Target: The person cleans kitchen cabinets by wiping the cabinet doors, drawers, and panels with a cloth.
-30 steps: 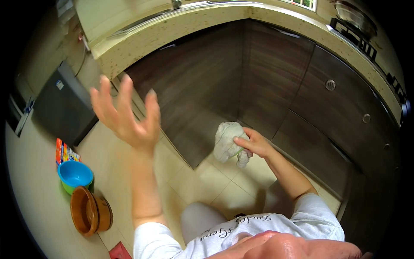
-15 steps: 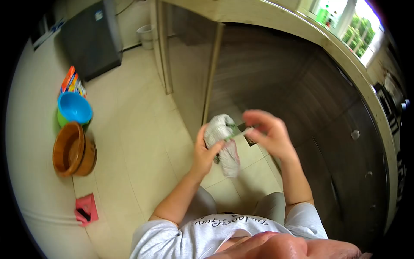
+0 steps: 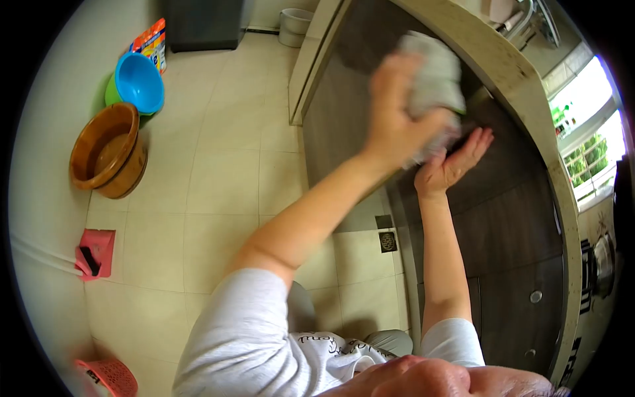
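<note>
A crumpled light-grey cloth (image 3: 433, 73), blurred by motion, is gripped in my left hand (image 3: 393, 122), fingers over its left side and thumb across its lower part. It overlaps the upper part of the dark wood-grain cabinet (image 3: 509, 225), just below the counter edge. Below and right of the cloth, my right hand (image 3: 456, 162) is open, its fingers stretched up and to the right over the cabinet front. The cloth's lower end hangs close to the right thumb.
Along the left wall stand a wooden tub (image 3: 106, 149), a blue basin (image 3: 140, 83), a detergent bag (image 3: 153, 43), a pink dustpan (image 3: 99, 251) and a red basket (image 3: 119, 377). The stone countertop (image 3: 522, 79) curves above the cabinet. A drain (image 3: 387, 242) lies in the floor.
My left hand has carried the cloth up and right to the cabinet front. My right hand, formerly raised beside the cloth, now stretches out below it. The view has turned.
</note>
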`<state>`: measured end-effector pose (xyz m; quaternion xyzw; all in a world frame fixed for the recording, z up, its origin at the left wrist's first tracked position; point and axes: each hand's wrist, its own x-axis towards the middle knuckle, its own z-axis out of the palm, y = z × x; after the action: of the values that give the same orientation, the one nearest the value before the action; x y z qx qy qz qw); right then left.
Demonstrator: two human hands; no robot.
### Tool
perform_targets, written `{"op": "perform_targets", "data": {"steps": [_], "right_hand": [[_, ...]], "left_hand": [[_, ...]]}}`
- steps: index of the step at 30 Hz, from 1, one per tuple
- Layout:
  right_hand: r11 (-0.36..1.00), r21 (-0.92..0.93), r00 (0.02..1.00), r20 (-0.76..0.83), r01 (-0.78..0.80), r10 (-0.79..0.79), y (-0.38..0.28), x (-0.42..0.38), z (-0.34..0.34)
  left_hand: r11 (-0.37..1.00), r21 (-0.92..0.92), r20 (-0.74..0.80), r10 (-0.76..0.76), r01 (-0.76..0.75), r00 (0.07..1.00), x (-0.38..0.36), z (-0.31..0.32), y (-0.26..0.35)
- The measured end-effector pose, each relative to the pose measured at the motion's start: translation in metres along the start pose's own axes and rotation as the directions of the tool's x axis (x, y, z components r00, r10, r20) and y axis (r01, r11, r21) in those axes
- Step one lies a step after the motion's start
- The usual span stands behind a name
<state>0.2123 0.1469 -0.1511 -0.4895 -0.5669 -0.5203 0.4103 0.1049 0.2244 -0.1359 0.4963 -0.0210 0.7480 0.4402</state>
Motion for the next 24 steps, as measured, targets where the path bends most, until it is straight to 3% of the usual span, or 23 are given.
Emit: {"op": "perform_targets", "data": {"steps": [1, 2, 6, 10, 14, 17, 19, 22, 24], "right_hand": [[0.999, -0.034, 0.999, -0.026, -0.042, 0.041, 0.004, -0.004, 0.005], [1.0, -0.028, 0.998, -0.059, 0.004, -0.005, 0.004, -0.006, 0.011], [0.999, -0.035, 1.0, -0.003, -0.003, 0.003, 0.0, -0.002, 0.002], [1.0, -0.016, 1.0, 0.023, 0.006, -0.006, 0.002, -0.004, 0.001], [0.999, -0.035, 1.0, 0.021, -0.002, 0.003, 0.004, -0.006, 0.003], [0.999, -0.044, 0.999, 0.028, -0.016, 0.017, 0.004, -0.007, 0.002], [0.999, -0.034, 1.0, 0.021, -0.012, 0.013, 0.004, -0.008, 0.001], [1.0, -0.004, 1.0, 0.016, -0.001, 0.001, 0.005, -0.008, 0.002], [1.0, 0.004, 1.0, 0.007, -0.03, 0.03, 0.003, -0.007, 0.004]], "left_hand": [[0.975, 0.154, -0.006, 0.161, -0.158, 0.987, 0.003, 0.02, -0.017], [0.952, 0.182, -0.014, 0.254, -0.247, 0.967, 0.007, 0.027, -0.03], [0.935, 0.291, -0.021, 0.217, -0.202, 0.976, -0.026, -0.004, -0.063], [0.858, 0.451, -0.142, -0.204, 0.247, 0.969, -0.119, -0.07, -0.109], [0.867, 0.416, -0.113, -0.249, 0.274, 0.962, -0.113, -0.053, -0.08], [0.963, 0.257, 0.047, 0.068, -0.077, 0.997, -0.054, -0.016, -0.049], [0.936, 0.163, 0.146, 0.29, -0.312, 0.946, -0.003, 0.011, -0.037], [0.901, 0.148, 0.129, 0.392, -0.408, 0.911, 0.043, 0.031, -0.052], [0.843, 0.116, -0.009, 0.53, -0.526, 0.848, 0.058, 0.03, -0.086]]}}
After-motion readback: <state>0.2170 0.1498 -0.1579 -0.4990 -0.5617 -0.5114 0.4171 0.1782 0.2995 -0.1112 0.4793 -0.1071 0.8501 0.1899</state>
